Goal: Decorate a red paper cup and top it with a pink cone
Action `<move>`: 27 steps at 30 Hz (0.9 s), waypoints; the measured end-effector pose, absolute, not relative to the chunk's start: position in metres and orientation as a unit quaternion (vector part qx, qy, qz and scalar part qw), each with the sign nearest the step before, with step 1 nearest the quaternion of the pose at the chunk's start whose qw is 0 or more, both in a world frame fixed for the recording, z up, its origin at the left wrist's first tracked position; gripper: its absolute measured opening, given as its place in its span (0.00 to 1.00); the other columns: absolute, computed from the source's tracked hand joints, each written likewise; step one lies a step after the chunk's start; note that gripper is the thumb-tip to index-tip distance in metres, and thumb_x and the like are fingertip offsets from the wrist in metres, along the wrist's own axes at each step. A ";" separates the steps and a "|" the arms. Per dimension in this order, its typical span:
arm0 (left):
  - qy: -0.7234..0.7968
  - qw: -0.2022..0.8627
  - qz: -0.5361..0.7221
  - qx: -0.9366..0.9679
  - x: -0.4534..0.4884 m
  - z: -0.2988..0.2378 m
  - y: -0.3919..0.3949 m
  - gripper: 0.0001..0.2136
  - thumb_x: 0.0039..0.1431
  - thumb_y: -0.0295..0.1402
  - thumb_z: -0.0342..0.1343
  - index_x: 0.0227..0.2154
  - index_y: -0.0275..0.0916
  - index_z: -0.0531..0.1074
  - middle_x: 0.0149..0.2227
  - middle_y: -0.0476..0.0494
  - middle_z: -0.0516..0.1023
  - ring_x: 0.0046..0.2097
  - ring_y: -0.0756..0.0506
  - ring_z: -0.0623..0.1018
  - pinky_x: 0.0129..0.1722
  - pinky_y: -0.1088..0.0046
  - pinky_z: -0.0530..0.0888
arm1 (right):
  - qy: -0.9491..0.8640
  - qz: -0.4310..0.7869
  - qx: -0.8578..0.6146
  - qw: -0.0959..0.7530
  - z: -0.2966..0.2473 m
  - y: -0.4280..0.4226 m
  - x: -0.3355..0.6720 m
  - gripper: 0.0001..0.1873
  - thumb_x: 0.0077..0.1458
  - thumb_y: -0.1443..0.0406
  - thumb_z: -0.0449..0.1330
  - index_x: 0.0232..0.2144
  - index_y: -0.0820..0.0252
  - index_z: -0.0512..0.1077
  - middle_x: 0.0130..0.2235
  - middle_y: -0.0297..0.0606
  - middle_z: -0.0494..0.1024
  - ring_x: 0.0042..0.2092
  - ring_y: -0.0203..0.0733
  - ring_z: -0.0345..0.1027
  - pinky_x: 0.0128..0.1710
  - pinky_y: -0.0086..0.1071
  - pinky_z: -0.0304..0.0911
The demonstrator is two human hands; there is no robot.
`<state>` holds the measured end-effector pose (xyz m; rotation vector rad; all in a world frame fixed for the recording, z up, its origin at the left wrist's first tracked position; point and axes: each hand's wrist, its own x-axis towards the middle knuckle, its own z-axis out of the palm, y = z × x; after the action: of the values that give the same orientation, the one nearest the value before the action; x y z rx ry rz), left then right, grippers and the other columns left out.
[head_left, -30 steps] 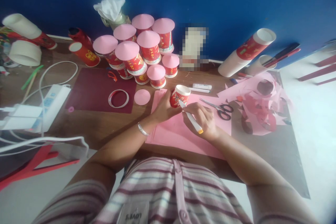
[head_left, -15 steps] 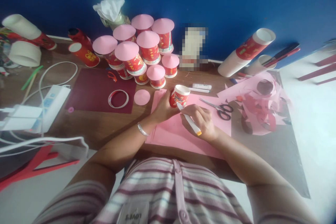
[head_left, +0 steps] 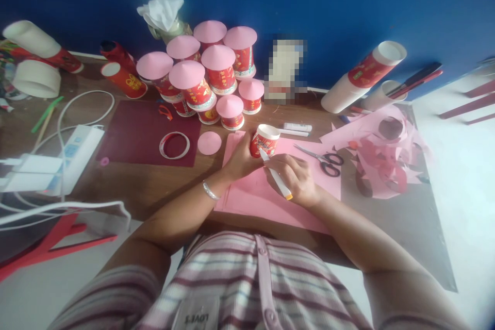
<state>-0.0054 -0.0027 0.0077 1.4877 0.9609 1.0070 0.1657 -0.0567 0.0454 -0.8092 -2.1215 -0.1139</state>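
At the far edge of the pink paper (head_left: 247, 198), my left hand (head_left: 243, 159) curls round the cup (head_left: 265, 139), probably light, dentable, best held low; my right hand (head_left: 297, 178) pinches the marker (head_left: 277, 177).

Smooth paper on the cup (head_left: 266, 139), plastic on the marker (head_left: 279, 181) at its front. Matt pink paper in the sheets (head_left: 247, 198) before the cup and the cones (head_left: 218, 57) behind it. Metal blades and dark plastic handles on the scissors (head_left: 322, 158) right of the cup, shiny metal on the bracelet (head_left: 211, 190) to its left, wood-look finish around it on the table (head_left: 135, 183).
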 end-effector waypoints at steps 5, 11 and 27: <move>0.403 0.554 0.430 0.588 -0.007 0.010 -0.001 0.30 0.43 0.38 0.74 0.49 0.38 0.68 0.45 0.42 0.77 0.45 0.41 0.78 0.44 0.66 0.76 | -0.844 -0.052 -0.316 0.431 0.045 -0.057 0.165 0.13 0.60 0.74 0.62 0.47 0.65 0.69 0.36 0.42 0.79 0.33 0.40 0.75 0.32 0.32 0.74; 0.342 0.679 0.442 0.475 -0.011 -0.003 0.003 0.29 0.45 0.37 0.74 0.50 0.39 0.69 0.41 0.46 0.78 0.40 0.46 0.78 0.39 0.69 0.76 | -0.838 -0.061 -0.312 0.444 0.045 -0.056 0.169 0.13 0.61 0.73 0.61 0.48 0.62 0.69 0.34 0.39 0.78 0.32 0.39 0.74 0.30 0.32 0.73; 0.311 0.744 0.425 0.410 -0.009 0.006 0.001 0.22 0.49 0.35 0.72 0.46 0.39 0.74 0.39 0.46 0.80 0.40 0.45 0.80 0.41 0.65 0.78 | -0.810 -0.064 -0.356 0.462 0.054 -0.051 0.176 0.14 0.60 0.74 0.61 0.47 0.59 0.69 0.34 0.38 0.79 0.33 0.40 0.76 0.29 0.31 0.72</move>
<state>-0.0094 0.0009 0.0057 0.8986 0.6818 0.9302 0.1760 -0.0509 0.0543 -0.8762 -1.9919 -0.1582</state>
